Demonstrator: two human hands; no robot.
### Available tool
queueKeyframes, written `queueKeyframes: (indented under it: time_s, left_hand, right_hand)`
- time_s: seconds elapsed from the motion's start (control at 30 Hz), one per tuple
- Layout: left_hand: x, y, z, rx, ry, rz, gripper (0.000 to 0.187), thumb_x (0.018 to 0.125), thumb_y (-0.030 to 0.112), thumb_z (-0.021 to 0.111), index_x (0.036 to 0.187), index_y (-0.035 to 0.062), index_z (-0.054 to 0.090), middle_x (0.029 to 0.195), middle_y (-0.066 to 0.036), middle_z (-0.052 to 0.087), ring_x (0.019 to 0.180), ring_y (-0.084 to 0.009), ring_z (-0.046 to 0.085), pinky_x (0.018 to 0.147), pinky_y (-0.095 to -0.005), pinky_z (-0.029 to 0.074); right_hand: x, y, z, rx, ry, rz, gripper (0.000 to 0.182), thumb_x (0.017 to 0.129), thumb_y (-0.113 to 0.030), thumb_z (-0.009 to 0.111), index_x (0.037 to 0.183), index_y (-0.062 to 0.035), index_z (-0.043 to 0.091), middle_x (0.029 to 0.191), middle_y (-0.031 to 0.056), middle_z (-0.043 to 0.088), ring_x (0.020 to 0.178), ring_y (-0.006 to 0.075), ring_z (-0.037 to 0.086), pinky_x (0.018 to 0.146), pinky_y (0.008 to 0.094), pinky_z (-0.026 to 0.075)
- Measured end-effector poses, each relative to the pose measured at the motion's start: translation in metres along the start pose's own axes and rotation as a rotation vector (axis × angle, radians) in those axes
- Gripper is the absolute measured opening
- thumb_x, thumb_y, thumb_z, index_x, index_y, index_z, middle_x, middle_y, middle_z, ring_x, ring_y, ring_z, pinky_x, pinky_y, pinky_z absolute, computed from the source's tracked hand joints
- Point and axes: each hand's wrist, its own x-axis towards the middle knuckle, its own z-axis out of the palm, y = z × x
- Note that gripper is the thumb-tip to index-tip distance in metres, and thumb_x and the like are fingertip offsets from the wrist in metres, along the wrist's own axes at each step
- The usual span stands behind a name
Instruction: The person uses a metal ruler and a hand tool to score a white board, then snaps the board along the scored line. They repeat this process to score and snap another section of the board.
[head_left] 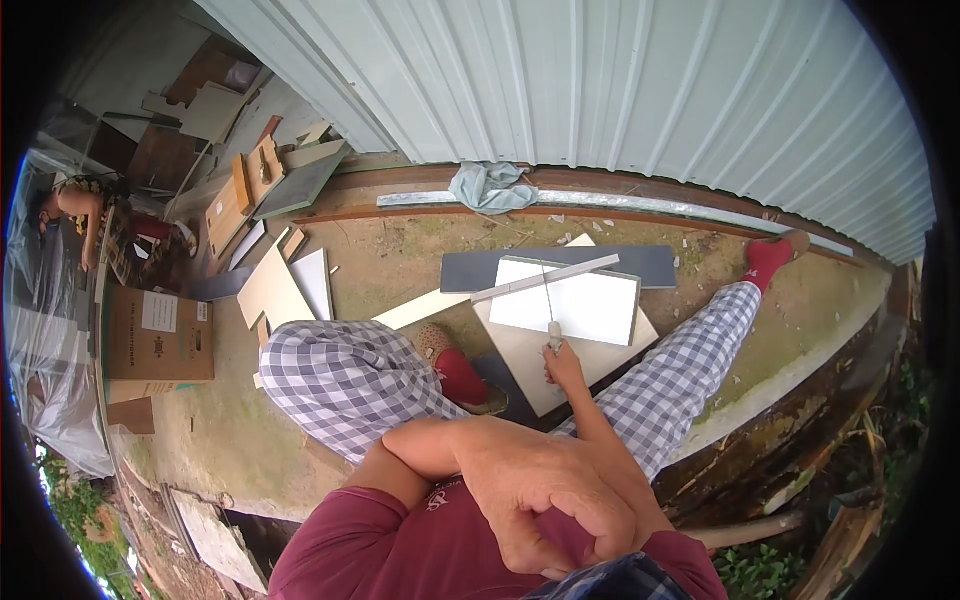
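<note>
My right hand (563, 366) is closed round the pale handle of a screwdriver (555, 329). Its thin shaft points away from me, over a white board (605, 306) and up to a narrow grey strip (570, 275) that lies slantwise across it. Under the white board are a larger cream board (525, 385) and a long dark grey board (468, 271). Close to the camera, my left hand (555, 490) is raised with its fingers curled in and the fingertips near the thumb. Whatever is between those fingertips, if anything, I cannot make out.
Cut boards (270, 285) lie on the ground to the left, near a cardboard box (160, 335). Another person (85, 205) is at the far left by plastic sheeting. A corrugated metal wall (600, 90) rises ahead, with a crumpled cloth (490, 188) at its foot. My legs flank the boards.
</note>
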Motion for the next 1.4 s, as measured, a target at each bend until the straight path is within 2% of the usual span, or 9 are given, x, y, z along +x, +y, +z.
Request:
queueKeyframes:
  time_s: [0.53, 0.6, 0.7, 0.77, 0.87, 0.9, 1.03, 1.17, 1.4]
  left_hand:
    - [0.000, 0.009, -0.005, -0.165, 0.027, 0.120, 0.013, 0.077, 0.011, 0.068, 0.082, 0.0006, 0.062, 0.077, -0.007, 0.060, 0.070, -0.0160, 0.055, 0.061, -0.0241, 0.044]
    - [-0.012, -0.010, -0.013, -0.245, 0.020, -0.087, 0.018, 0.079, 0.016, 0.068, 0.088, 0.0001, 0.064, 0.079, -0.007, 0.062, 0.072, -0.0144, 0.057, 0.062, -0.0257, 0.045]
    - [-0.067, -0.057, -0.058, 0.714, 0.349, -1.009, 0.031, 0.079, 0.028, 0.060, 0.093, 0.0001, 0.064, 0.090, -0.014, 0.064, 0.085, -0.0257, 0.060, 0.076, -0.0395, 0.045]
    - [-0.150, -0.127, -0.102, 1.555, 0.325, -1.611, 0.024, 0.077, 0.021, 0.057, 0.091, 0.0048, 0.066, 0.106, -0.016, 0.060, 0.108, -0.0338, 0.050, 0.091, -0.0657, 0.020]
    - [-0.242, -0.174, -0.139, 1.531, 1.147, -1.447, 0.036, 0.074, 0.006, 0.053, 0.110, 0.0046, 0.055, 0.125, -0.020, 0.044, 0.117, -0.0399, 0.038, 0.095, -0.0663, 0.018]
    - [-0.258, -0.186, -0.141, 1.522, 1.170, -1.443, 0.036, 0.074, 0.006, 0.053, 0.110, 0.0046, 0.055, 0.125, -0.020, 0.044, 0.117, -0.0399, 0.038, 0.095, -0.0663, 0.018]
    - [-0.277, -0.211, -0.153, 1.948, 1.316, -1.045, 0.035, 0.072, 0.003, 0.052, 0.106, 0.0048, 0.053, 0.124, -0.021, 0.042, 0.122, -0.0453, 0.030, 0.097, -0.0674, 0.014]
    - [-0.281, -0.215, -0.156, 1.905, 1.310, -1.040, 0.040, 0.069, 0.005, 0.057, 0.109, 0.0081, 0.053, 0.123, -0.018, 0.043, 0.122, -0.0413, 0.032, 0.099, -0.0659, 0.013]
    - [-0.279, -0.210, -0.151, 1.891, 1.339, -1.045, 0.035, 0.069, 0.008, 0.056, 0.104, 0.0080, 0.054, 0.122, -0.018, 0.043, 0.120, -0.0383, 0.034, 0.100, -0.0636, 0.013]
  right_hand:
    - [-0.008, 0.016, -0.012, -0.219, 0.103, -0.025, 0.033, 0.086, -0.030, 0.053, 0.105, -0.0031, 0.047, 0.065, 0.0097, 0.059, 0.053, 0.0187, 0.059, 0.051, 0.0325, 0.050]
    - [0.001, 0.041, -0.012, -0.319, 0.127, -0.031, 0.033, 0.087, -0.030, 0.053, 0.105, -0.0027, 0.048, 0.066, 0.0088, 0.059, 0.053, 0.0161, 0.058, 0.050, 0.0318, 0.049]
    - [0.030, 0.090, -0.006, -0.477, 0.544, -1.177, 0.044, 0.088, -0.031, 0.051, 0.120, -0.0019, 0.043, 0.066, 0.0090, 0.059, 0.054, 0.0174, 0.058, 0.051, 0.0315, 0.048]
    - [0.003, 0.048, -0.014, -0.401, 0.196, -0.174, 0.036, 0.089, -0.028, 0.049, 0.114, -0.0016, 0.045, 0.065, 0.0086, 0.058, 0.053, 0.0171, 0.058, 0.050, 0.0311, 0.048]
    - [-0.015, 0.019, -0.008, -0.431, 0.160, -0.143, 0.027, 0.090, -0.028, 0.045, 0.100, -0.0030, 0.043, 0.064, 0.0145, 0.058, 0.057, 0.0271, 0.059, 0.056, 0.0388, 0.047]
    - [-0.027, 0.011, -0.007, -0.398, 0.117, -0.053, 0.028, 0.090, -0.031, 0.043, 0.098, -0.0043, 0.042, 0.066, 0.0203, 0.060, 0.064, 0.0369, 0.061, 0.063, 0.0469, 0.046]
    - [-0.033, 0.008, -0.006, -0.469, 0.150, -0.084, 0.024, 0.092, -0.027, 0.044, 0.095, -0.0035, 0.040, 0.060, 0.0113, 0.054, 0.049, 0.0211, 0.057, 0.046, 0.0336, 0.047]
    - [-0.034, 0.000, 0.004, -0.633, 0.213, -0.056, 0.027, 0.090, -0.029, 0.041, 0.102, -0.0040, 0.039, 0.077, 0.0269, 0.060, 0.074, 0.0447, 0.059, 0.067, 0.0524, 0.044]
    - [-0.010, -0.033, 0.016, -0.674, 0.259, -0.180, 0.031, 0.090, -0.028, 0.042, 0.104, -0.0010, 0.039, 0.081, 0.0299, 0.059, 0.080, 0.0479, 0.057, 0.070, 0.0541, 0.043]
